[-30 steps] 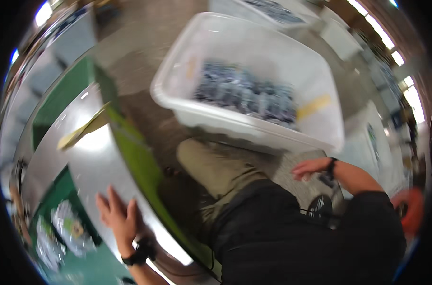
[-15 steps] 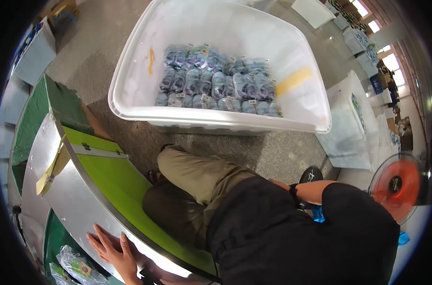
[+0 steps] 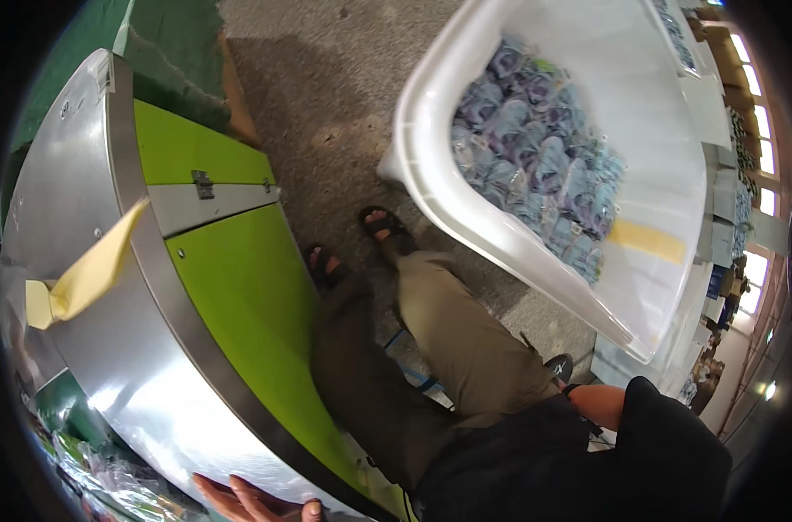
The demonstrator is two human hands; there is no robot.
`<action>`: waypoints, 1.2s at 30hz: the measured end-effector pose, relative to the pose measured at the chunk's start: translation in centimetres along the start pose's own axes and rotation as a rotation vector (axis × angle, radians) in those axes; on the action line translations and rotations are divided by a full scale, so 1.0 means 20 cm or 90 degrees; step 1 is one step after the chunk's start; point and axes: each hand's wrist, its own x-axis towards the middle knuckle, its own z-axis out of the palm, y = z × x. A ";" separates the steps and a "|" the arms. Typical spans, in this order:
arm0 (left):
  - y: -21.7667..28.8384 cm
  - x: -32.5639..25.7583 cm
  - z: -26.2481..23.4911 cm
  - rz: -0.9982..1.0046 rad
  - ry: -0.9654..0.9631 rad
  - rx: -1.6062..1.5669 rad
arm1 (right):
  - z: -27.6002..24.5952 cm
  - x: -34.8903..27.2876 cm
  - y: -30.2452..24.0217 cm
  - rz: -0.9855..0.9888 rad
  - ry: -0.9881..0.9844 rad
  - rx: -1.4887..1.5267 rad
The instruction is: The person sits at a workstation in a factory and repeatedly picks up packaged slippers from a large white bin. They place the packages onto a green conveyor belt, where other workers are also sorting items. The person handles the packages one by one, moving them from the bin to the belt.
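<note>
A shiny metal desk [image 3: 178,383] ran down the left side of the frame to the bottom. The left hand [image 3: 261,506] was at the desk's top, low in the frame, with its fingers a little spread and its thumb out to the side. The bottom of the frame cut off part of that hand. The right hand was hidden, so I could not tell if it was spread or pressed together. Only the right arm [image 3: 600,404] showed, at the lower right.

See-through bags [image 3: 109,478] lay near the left hand, in the lower left corner, but what was in them was too hard to see. A bent yellow strip [image 3: 91,274] was on the desk at the left. The desk's side [image 3: 248,304] was bright green, with a small metal hinge [image 3: 203,184] higher up.

Two legs [image 3: 465,339] were in the middle, and the feet [image 3: 380,224] wore dark sandals. A dark shoe [image 3: 559,365] was farther right.

A big white tub [image 3: 417,139] stood on the gray floor [image 3: 326,104] at the upper right. Lots of light blue and purple shoes [image 3: 544,157] were packed inside it. Yellow tape [image 3: 646,241] was stuck on its inside wall. Bright windows [image 3: 751,283] showed along the right edge.
</note>
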 end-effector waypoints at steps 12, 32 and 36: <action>0.18 -0.74 -0.12 -0.035 -0.423 -0.309 | -0.16 -0.27 -0.10 0.066 -0.048 -0.005; -0.07 -1.23 0.75 0.286 0.243 0.288 | 0.37 -0.06 0.13 -0.099 0.046 0.142; 0.06 -1.05 0.73 0.391 0.155 0.197 | 0.48 -0.03 0.09 -0.124 0.077 0.250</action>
